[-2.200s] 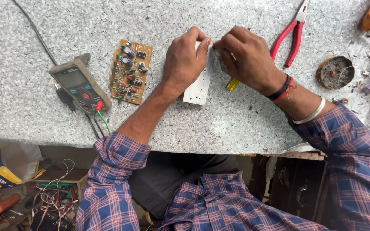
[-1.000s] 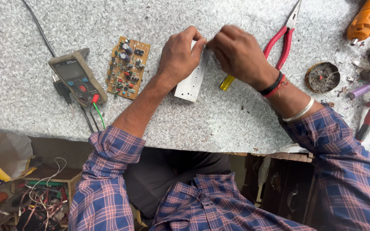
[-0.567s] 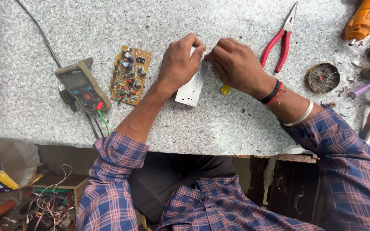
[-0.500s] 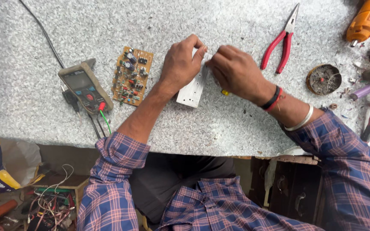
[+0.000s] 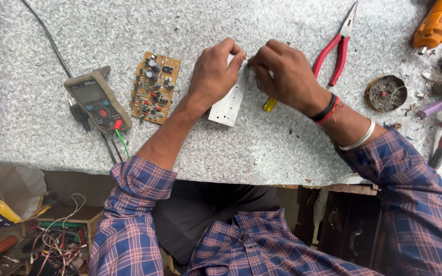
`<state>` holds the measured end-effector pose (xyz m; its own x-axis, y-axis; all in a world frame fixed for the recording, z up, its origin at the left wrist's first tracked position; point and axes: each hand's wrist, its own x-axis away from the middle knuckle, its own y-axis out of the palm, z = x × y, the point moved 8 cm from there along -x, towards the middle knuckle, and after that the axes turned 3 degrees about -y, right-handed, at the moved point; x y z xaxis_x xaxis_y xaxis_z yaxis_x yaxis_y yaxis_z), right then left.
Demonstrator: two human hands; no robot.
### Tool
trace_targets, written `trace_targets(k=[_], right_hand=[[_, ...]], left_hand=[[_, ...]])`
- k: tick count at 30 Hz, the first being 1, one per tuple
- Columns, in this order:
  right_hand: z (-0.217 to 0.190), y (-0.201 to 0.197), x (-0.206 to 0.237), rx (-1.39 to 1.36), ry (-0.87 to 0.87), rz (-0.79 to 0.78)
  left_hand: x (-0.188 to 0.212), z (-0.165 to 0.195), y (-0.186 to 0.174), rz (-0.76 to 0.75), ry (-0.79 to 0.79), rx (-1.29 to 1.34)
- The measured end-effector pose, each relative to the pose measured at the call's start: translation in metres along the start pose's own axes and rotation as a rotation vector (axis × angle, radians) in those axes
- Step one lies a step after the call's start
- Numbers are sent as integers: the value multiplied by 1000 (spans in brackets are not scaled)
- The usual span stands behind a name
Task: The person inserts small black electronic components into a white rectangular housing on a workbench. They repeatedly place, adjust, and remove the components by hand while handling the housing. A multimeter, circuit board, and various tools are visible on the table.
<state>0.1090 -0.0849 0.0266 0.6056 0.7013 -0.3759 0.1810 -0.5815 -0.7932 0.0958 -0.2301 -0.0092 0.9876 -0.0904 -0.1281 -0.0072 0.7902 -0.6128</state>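
Sprawling grey worktop (image 5: 282,148), and lying mid-way on it, a white perforated strip (image 5: 229,99): light and stiff by the look, best gripped along its edges. Left hand (image 5: 214,76) pinches its top end, right hand (image 5: 285,76) curls closed over a yellow-handled screwdriver (image 5: 269,105), both wrists bent inward.

We see a grey speckled worktop (image 5: 241,153) filling most of the view, evenly lit (no hard shadows), with dim dark cabinet fronts (image 5: 344,230) beneath its edge.
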Motion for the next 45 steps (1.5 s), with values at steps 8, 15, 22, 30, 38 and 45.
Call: trace_targets(k=[8, 15, 22, 30, 38, 45], right_hand=[[-3, -3, 1, -20, -33, 23], [-6, 2, 1, -18, -54, -30], [-10, -4, 0, -10, -45, 12], [-4, -3, -3, 14, -44, -13], [-2, -4, -1, -28, -40, 25], [-2, -1, 0, -11, 23, -26]], left_hand=[[-2, 3, 1, 2, -5, 3], [0, 6, -3, 32, 12, 26], [0, 7, -5, 34, 14, 34], [-2, 6, -4, 44, 29, 27], [-2, 4, -2, 35, 26, 15], [0, 5, -2, 11, -16, 40]])
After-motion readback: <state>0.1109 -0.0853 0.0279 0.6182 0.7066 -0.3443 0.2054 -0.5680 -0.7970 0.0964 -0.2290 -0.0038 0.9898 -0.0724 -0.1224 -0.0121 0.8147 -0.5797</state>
